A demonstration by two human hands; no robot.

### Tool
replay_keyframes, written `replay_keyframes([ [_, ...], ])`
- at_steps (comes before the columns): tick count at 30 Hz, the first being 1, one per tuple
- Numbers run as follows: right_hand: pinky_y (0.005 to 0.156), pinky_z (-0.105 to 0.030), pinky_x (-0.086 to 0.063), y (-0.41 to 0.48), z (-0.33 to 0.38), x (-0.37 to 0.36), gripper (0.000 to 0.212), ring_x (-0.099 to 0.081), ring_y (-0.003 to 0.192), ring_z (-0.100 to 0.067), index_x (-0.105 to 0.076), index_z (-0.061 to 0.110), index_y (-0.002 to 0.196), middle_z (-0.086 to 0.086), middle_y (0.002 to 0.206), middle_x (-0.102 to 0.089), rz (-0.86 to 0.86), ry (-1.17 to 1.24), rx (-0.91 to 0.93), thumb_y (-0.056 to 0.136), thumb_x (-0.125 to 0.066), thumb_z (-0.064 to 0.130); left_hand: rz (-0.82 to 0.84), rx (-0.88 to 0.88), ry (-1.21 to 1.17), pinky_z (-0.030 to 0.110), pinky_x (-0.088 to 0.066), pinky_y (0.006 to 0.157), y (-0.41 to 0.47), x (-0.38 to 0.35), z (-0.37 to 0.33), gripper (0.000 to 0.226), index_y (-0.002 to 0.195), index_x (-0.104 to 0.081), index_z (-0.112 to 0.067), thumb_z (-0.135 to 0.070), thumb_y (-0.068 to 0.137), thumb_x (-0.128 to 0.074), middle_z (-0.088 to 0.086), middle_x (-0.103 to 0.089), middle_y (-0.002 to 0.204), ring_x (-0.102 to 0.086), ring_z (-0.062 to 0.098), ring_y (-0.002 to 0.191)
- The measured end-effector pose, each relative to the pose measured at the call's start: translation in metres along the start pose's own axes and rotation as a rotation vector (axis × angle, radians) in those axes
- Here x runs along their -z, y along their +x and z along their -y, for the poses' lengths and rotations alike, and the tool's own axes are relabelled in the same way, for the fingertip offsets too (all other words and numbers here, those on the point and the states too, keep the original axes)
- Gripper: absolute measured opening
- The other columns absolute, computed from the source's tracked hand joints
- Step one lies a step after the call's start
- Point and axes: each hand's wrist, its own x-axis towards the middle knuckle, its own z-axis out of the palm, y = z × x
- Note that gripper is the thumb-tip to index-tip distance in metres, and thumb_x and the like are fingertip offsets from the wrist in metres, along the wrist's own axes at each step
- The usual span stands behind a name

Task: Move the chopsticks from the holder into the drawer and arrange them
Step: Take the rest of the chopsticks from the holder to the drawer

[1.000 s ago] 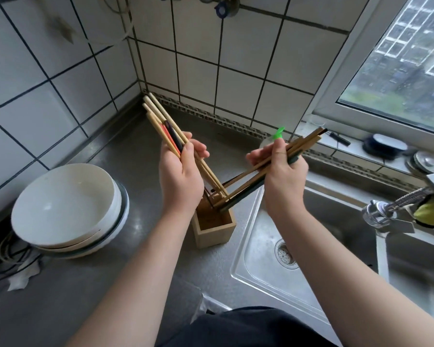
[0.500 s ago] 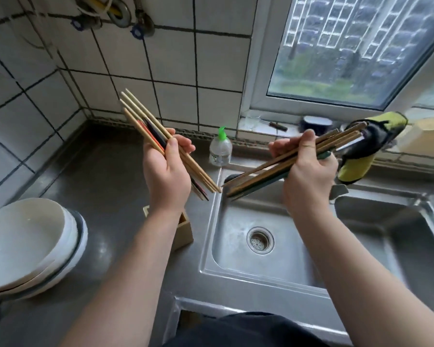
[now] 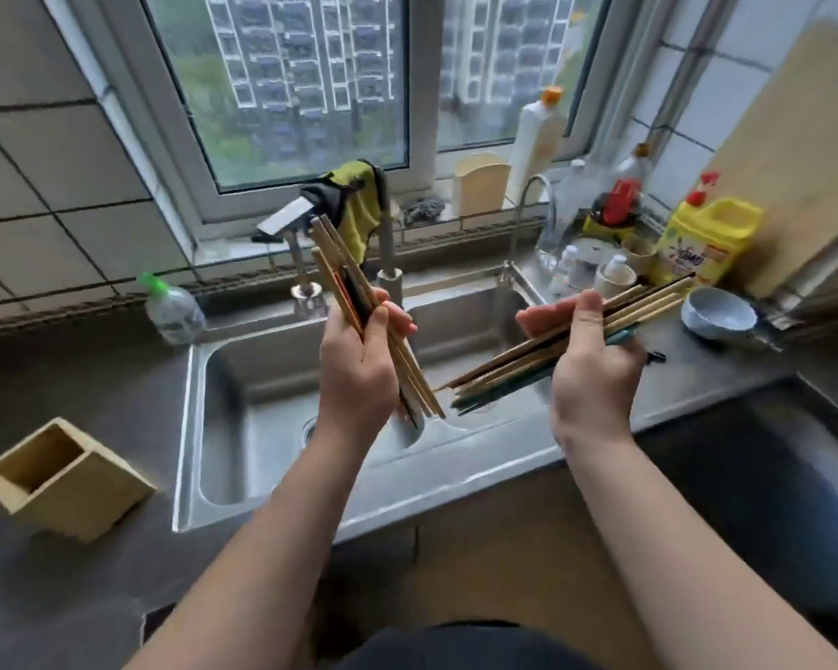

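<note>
Chopsticks [image 3: 504, 367]: split into two bundles, one per hand, both in the air over the sink.
Desk [image 3: 69, 379]: dark grey, runs under the window wall.
Sink [image 3: 189, 427]: steel double basin set in the desk, directly below both hands.
Cutting board [image 3: 804, 152]: pale wood, leans on the tiled wall far right.
Wooden holder [image 3: 69, 481]: stands on the desk far left, well apart from the hands. We see a divider inside its open top.
Left hand [image 3: 359, 374]: fingers and thumb curled round the left bundle [image 3: 342, 278], pale sticks plus a black and a red one. It stands steep, lower ends toward the basin.
Right hand [image 3: 591, 374]: grips the right bundle [image 3: 654, 299], wooden and dark green sticks. It lies flatter, lower ends pointing at the left bundle. The ends are near each other; we can't tell if they touch.
Yellow jug [image 3: 707, 239]: back right corner, beside the board.
Yellow-green cloth [image 3: 359, 205]: draped over the tap [image 3: 389, 263].
Blue bowl [image 3: 717, 314]: on the desk just beyond the right bundle's far ends.
Clear bottle [image 3: 173, 309], green cap: behind the sink's left corner.
</note>
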Motion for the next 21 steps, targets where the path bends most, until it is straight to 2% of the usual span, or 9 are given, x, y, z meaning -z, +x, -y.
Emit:
replay_keyframes([
  [3, 0.066, -0.024, -0.057, 0.002, 0.014, 0.087, 0.036, -0.073, 0.07, -0.019, -0.07, 0.026, 0.074, -0.005, 0.072, -0.075, -0.111, -0.058, 0.049, 0.092, -0.049, 0.049, 0.14, 0.015, -0.028, 0.031, -0.053, 0.074, -0.046, -0.071, -0.006, 0.012, 0.105, -0.053, -0.008, -0.004, 0.1, -0.042, 0.007, -0.066, 0.083, -0.066, 0.021, 0.079],
  [6, 0.062, -0.021, -0.055, 0.001, 0.026, 0.17, 0.036, -0.073, 0.068, -0.018, -0.07, 0.025, 0.073, -0.006, 0.071, -0.074, -0.239, -0.098, 0.086, 0.092, -0.048, 0.047, 0.257, 0.048, -0.074, 0.039, -0.054, 0.076, -0.095, -0.141, -0.014, 0.018, 0.1, -0.052, -0.019, -0.005, 0.099, -0.042, -0.001, -0.064, 0.081, -0.065, 0.022, 0.078],
  [8, 0.068, -0.03, -0.057, -0.002, 0.032, 0.224, 0.038, -0.073, 0.07, -0.022, -0.07, 0.027, 0.069, -0.006, 0.071, -0.075, -0.325, -0.133, 0.086, 0.093, -0.048, 0.045, 0.337, 0.08, -0.091, 0.041, -0.055, 0.075, -0.127, -0.185, -0.02, 0.017, 0.098, -0.053, -0.022, -0.008, 0.098, -0.044, -0.005, -0.064, 0.078, -0.065, 0.022, 0.077],
  [10, 0.076, -0.04, -0.058, -0.007, 0.037, 0.275, 0.04, -0.072, 0.071, -0.024, -0.07, 0.024, 0.068, -0.007, 0.072, -0.075, -0.409, -0.176, 0.083, 0.094, -0.047, 0.044, 0.437, 0.09, -0.084, 0.032, -0.052, 0.069, -0.156, -0.225, -0.022, 0.012, 0.099, -0.054, -0.019, -0.012, 0.098, -0.044, -0.007, -0.065, 0.078, -0.063, 0.015, 0.075],
  [13, 0.08, -0.043, -0.058, -0.02, 0.043, 0.347, 0.039, -0.073, 0.071, -0.025, -0.069, 0.023, 0.068, -0.008, 0.072, -0.074, -0.542, -0.199, 0.071, 0.095, -0.045, 0.038, 0.601, 0.074, -0.051, 0.025, -0.051, 0.068, -0.196, -0.281, -0.025, 0.012, 0.102, -0.055, -0.017, -0.018, 0.098, -0.044, -0.006, -0.066, 0.082, -0.065, 0.01, 0.077],
  [15, 0.08, -0.041, -0.058, -0.031, 0.048, 0.39, 0.038, -0.073, 0.072, -0.024, -0.068, 0.024, 0.068, -0.009, 0.074, -0.075, -0.639, -0.224, 0.042, 0.095, -0.045, 0.037, 0.713, 0.067, -0.038, 0.019, -0.051, 0.07, -0.223, -0.315, -0.026, 0.013, 0.102, -0.054, -0.023, -0.017, 0.098, -0.044, -0.009, -0.066, 0.085, -0.066, 0.01, 0.081],
  [18, 0.075, -0.034, -0.059, -0.05, 0.054, 0.45, 0.039, -0.073, 0.072, -0.024, -0.069, 0.023, 0.067, -0.009, 0.072, -0.074, -0.805, -0.239, 0.033, 0.095, -0.045, 0.035, 0.889, 0.102, -0.05, 0.024, -0.054, 0.072, -0.265, -0.364, -0.025, 0.018, 0.102, -0.051, -0.03, -0.013, 0.099, -0.043, -0.01, -0.066, 0.088, -0.067, 0.01, 0.084],
  [21, 0.07, -0.025, -0.057, -0.066, 0.058, 0.508, 0.039, -0.073, 0.072, -0.021, -0.069, 0.023, 0.067, -0.008, 0.073, -0.074, -0.946, -0.281, 0.03, 0.095, -0.046, 0.036, 1.029, 0.12, -0.079, 0.024, -0.053, 0.07, -0.306, -0.414, -0.023, 0.023, 0.098, -0.051, -0.032, -0.01, 0.099, -0.043, -0.007, -0.066, 0.086, -0.067, 0.009, 0.082],
])
